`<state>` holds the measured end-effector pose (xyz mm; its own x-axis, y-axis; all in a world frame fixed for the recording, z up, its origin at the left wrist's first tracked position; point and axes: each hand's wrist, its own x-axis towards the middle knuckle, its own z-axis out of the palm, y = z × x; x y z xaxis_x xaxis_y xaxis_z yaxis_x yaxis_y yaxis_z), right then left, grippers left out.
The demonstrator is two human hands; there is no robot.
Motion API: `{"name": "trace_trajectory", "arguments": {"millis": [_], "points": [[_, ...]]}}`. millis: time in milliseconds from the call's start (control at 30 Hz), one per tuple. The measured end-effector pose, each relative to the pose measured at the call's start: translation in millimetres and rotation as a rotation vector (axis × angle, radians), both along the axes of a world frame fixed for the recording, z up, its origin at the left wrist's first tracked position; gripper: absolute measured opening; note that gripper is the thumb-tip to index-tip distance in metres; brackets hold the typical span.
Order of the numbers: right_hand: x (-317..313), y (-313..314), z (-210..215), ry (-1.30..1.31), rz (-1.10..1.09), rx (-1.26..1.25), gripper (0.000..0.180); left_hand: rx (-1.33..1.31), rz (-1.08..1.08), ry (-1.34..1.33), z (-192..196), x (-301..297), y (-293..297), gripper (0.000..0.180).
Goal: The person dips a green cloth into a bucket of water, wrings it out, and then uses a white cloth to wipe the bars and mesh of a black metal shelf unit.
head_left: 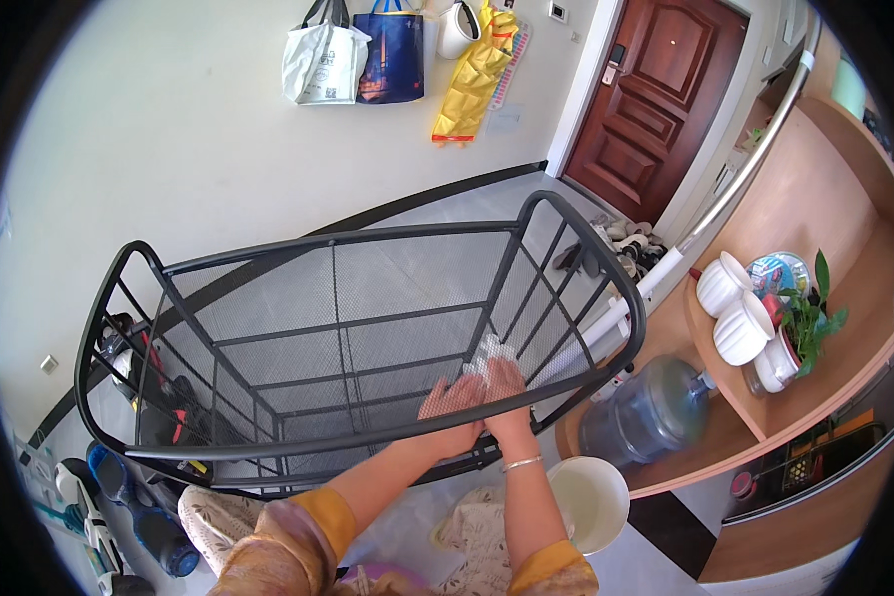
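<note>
A black metal basket frame with mesh sides [377, 343] stands tilted in front of me. My left hand [454, 399] and my right hand [504, 380] are side by side below its near rim, partly seen through the mesh. A crumpled whitish cloth [491, 350] shows at the fingertips of my right hand, which is closed on it. My left hand is bent inward against the right, fingers together. What lies inside its grip is hidden. Both forearms pass under the near rim, and a bracelet circles my right wrist.
A pale bucket [589, 505] stands right of my right forearm. A large blue water bottle [646, 409] lies in a wooden shelf unit [844, 179] with white pots [743, 330]. Shoes [626, 243] lie by the brown door [658, 104]. A hoverboard [144, 512] is at lower left.
</note>
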<state>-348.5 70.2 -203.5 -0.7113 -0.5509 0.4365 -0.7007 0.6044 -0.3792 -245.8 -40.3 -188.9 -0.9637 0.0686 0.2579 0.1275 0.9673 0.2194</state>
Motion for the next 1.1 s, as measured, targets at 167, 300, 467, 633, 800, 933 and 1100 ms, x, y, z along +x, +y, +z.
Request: {"name": "trace_trajectory", "arguments": {"millis": [167, 300, 467, 633, 800, 933, 1100], "points": [[-21.3, -33.5, 13.4, 0.047, 0.015, 0.107, 0.046, -0.055, 0.098, -0.052, -1.7, 1.5, -56.8, 0.066], [-15.2, -64.7, 14.4, -0.003, 0.058, 0.066, 0.044, -0.078, 0.174, -0.109, 16.6, 24.6, -79.4, 0.065], [24.4, -113.6, 17.0, -0.042, 0.258, 0.086, 0.04, -0.12, 0.355, -0.167, 17.5, 52.1, -119.5, 0.061], [95.5, -139.3, 11.6, -0.076, 0.431, -0.002, 0.038, -0.029, 0.543, -0.237, 14.9, 109.5, -146.4, 0.062], [176.3, -123.2, 26.3, -0.081, 0.613, -0.038, 0.038, -0.004, 0.538, -0.194, 13.8, 178.4, -129.1, 0.061], [223.3, -98.9, 26.5, -0.068, 0.648, -0.089, 0.039, -0.012, 0.516, -0.145, 14.3, 225.2, -102.7, 0.06], [250.9, -68.1, 24.4, -0.045, 0.597, -0.083, 0.039, -0.064, 0.54, -0.194, 23.1, 252.8, -70.1, 0.064]]}}
